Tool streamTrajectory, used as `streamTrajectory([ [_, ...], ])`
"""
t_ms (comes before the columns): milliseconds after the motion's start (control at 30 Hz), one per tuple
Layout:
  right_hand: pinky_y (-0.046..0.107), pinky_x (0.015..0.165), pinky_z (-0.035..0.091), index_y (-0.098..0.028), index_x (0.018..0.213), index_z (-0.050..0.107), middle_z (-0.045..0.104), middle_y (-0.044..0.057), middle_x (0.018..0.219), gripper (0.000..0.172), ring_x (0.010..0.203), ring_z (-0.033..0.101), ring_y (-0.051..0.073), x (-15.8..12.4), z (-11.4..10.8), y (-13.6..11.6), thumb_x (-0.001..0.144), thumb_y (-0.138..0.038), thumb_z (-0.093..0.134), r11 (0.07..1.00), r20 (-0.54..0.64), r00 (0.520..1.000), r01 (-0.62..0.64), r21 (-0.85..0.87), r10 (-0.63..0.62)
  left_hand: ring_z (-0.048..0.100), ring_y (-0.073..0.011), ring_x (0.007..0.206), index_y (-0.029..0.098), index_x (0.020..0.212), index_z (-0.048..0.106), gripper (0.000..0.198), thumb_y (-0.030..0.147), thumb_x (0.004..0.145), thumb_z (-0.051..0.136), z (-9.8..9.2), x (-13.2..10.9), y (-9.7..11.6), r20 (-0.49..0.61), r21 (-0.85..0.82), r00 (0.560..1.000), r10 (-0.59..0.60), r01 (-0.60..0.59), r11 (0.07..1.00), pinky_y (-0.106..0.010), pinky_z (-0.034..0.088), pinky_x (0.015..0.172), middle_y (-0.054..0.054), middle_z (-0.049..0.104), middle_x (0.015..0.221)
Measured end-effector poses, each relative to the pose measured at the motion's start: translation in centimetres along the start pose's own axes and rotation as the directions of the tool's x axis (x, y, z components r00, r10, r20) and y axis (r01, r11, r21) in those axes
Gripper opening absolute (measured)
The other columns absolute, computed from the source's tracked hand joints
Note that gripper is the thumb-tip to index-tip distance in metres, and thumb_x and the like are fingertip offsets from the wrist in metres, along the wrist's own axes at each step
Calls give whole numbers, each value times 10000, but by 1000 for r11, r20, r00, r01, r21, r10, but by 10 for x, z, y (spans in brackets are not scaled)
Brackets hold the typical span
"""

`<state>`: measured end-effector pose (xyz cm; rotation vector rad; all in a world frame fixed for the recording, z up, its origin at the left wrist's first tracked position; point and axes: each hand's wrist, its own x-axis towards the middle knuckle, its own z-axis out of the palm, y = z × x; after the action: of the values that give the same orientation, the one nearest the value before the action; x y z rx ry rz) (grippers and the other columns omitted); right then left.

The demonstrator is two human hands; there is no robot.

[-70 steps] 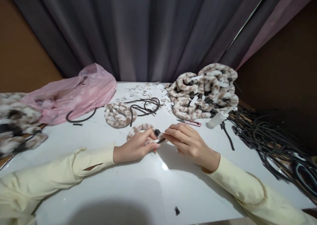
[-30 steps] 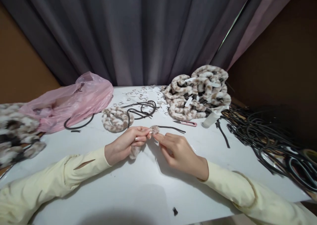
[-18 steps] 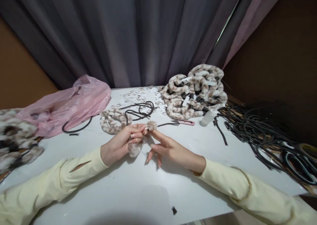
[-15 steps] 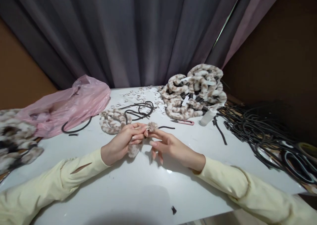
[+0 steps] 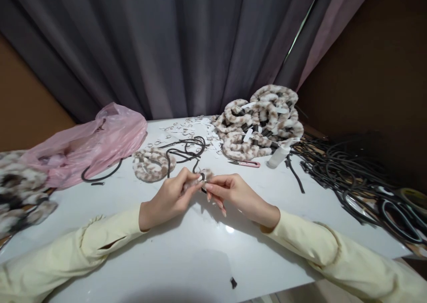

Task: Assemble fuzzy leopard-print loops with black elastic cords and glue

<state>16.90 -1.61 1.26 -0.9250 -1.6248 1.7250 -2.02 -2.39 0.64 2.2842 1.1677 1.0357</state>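
Observation:
My left hand [image 5: 175, 195] is closed in a pinch on a small brown-and-white plush strip [image 5: 209, 173], mostly hidden by the fingers. A short black cord [image 5: 202, 177] curves over the plush between my hands. My right hand [image 5: 238, 197] meets the left, thumb and forefinger pinched at the cord's lower end, its other fingers curled below. Just beyond my left hand lie a spotted plush ring [image 5: 154, 165] and a loose coil of black cord [image 5: 187, 148].
A spotted plush pile [image 5: 260, 121] with white tags stands at the back right, near a pink cutter [image 5: 245, 164] and a small clear bottle [image 5: 279, 155]. Many black cords [image 5: 333, 161] cover the right edge. A pink plastic bag [image 5: 100, 138] and more plush [image 5: 23, 183] lie left.
The black cord, lying to the right beside the plush before, is now bent over it between my fingers. My left hand has turned knuckles up, and my right thumb and forefinger have closed.

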Motion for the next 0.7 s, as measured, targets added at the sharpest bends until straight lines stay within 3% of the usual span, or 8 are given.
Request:
streamTrajectory([
  [100, 204, 429, 389, -120, 743, 607, 520, -43, 507, 297, 376, 448, 58, 0, 0, 4, 795, -412, 591, 1000, 14, 1000, -27, -3, 27, 558, -98, 584, 167, 980, 486, 128, 133, 860, 456, 1, -3, -8, 8, 180, 950, 311, -308, 934, -195, 428, 549, -21, 620, 768],
  [167, 200, 396, 378, -119, 754, 607, 522, -38, 525, 298, 369, 421, 54, 0, 0, 5, 781, -415, 601, 998, 7, 998, -54, -17, 54, 594, -124, 661, 152, 1035, 474, 193, 95, 855, 436, 1, -2, -11, 49, 268, 902, 430, -426, 864, -207, 455, 604, -38, 623, 779],
  [300, 191, 384, 314, -129, 682, 571, 471, -46, 492, 278, 360, 375, 46, -1, -1, 0, 839, -354, 521, 981, -20, 999, -50, -186, 47, 596, -165, 677, 114, 1054, 467, 202, 95, 866, 397, -3, 2, -16, 119, 405, 842, 525, -524, 749, -252, 464, 611, -67, 614, 744],
  [433, 195, 485, 325, -134, 630, 555, 504, -26, 542, 241, 481, 413, 66, -2, -6, -3, 843, -226, 490, 891, -37, 992, 94, -444, -123, 575, -161, 630, 130, 973, 503, 181, 110, 882, 347, -2, 4, -19, 179, 420, 843, 507, -532, 735, -253, 441, 573, -47, 581, 681],
  [567, 200, 531, 321, -140, 661, 560, 521, -19, 564, 180, 528, 432, 84, -4, -11, 1, 797, -88, 454, 717, 47, 961, 236, -655, -274, 556, -154, 623, 141, 937, 520, 194, 137, 892, 332, 0, 2, -20, 241, 369, 866, 437, -499, 784, -247, 431, 574, -39, 562, 668],
  [700, 221, 536, 300, -138, 787, 572, 538, 23, 686, 274, 591, 430, 119, -7, -16, 3, 676, 35, 390, 325, 206, 878, 365, -872, -433, 566, -154, 674, 144, 983, 504, 191, 148, 889, 338, -2, 2, -14, 337, 210, 871, 357, -439, 874, -243, 442, 614, -55, 590, 740],
])
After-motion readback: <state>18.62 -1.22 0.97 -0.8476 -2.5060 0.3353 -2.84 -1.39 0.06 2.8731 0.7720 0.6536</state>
